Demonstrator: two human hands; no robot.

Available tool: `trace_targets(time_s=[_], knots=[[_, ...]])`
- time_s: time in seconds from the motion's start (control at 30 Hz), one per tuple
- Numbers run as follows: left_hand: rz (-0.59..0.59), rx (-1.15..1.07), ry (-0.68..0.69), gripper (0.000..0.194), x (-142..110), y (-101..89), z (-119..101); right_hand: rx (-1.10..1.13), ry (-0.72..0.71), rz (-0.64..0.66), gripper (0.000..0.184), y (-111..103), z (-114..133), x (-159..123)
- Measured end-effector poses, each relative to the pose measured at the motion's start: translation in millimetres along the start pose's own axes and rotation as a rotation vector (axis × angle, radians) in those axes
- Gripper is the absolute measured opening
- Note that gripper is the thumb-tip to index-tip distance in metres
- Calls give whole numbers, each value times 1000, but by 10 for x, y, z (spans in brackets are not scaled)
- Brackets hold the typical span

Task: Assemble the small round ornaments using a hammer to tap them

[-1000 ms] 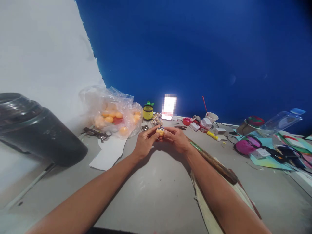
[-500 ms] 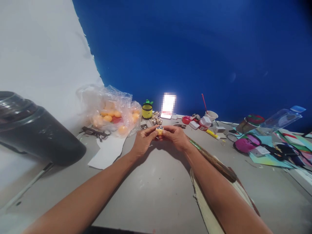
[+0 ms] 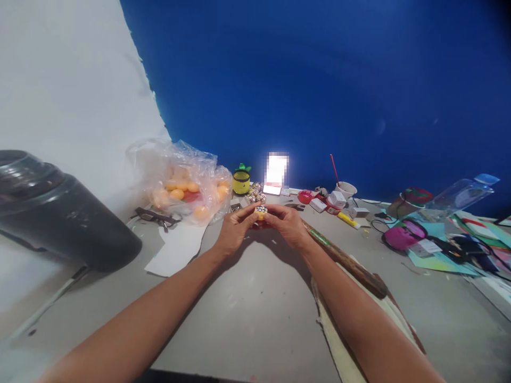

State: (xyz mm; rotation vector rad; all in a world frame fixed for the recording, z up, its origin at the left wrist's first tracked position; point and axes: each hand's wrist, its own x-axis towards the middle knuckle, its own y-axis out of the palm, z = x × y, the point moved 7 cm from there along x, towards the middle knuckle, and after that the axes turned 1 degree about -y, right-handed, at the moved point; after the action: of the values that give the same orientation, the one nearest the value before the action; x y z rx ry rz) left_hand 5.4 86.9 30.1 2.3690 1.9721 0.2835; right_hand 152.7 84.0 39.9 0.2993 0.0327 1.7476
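Note:
Above the middle of the grey desk [image 3: 247, 308] I hold a small orange ball [image 3: 261, 214] in the fingers of both hands. Shiny silver pieces cover its upper part, while bare orange shows below. My left hand [image 3: 235, 230] grips the ball from the left, and my right hand [image 3: 288, 226] from the right, with both thumbs on the near side. My other fingers are partly hidden behind it. Just beyond my hands sit several silver-covered balls [image 3: 255, 196], beside a small box [image 3: 236, 204] whose contents I cannot make out.
A clear plastic bag [image 3: 187, 154] of orange balls, glasses [image 3: 154, 217] and white paper [image 3: 175, 250] lie left, near a large dark flask [image 3: 80, 213]. A wooden stick [image 3: 355, 271] lies under my right forearm. A lit screen [image 3: 276, 170], paper cup [image 3: 346, 189] and plastic bottle [image 3: 459, 197] stand behind.
The ball has turned slightly between my fingers, with more of its silver side showing. My hands have stayed in nearly the same place.

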Motion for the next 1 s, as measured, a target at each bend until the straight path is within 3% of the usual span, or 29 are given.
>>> trace_targets(time_s=[0.3, 1.0], knots=[[20, -36, -19, 53, 18, -9, 42, -133, -31, 17, 37, 36, 46, -9], [-22, 100, 71, 44, -24, 9, -18, -91, -15, 48, 38, 20, -10, 0]])
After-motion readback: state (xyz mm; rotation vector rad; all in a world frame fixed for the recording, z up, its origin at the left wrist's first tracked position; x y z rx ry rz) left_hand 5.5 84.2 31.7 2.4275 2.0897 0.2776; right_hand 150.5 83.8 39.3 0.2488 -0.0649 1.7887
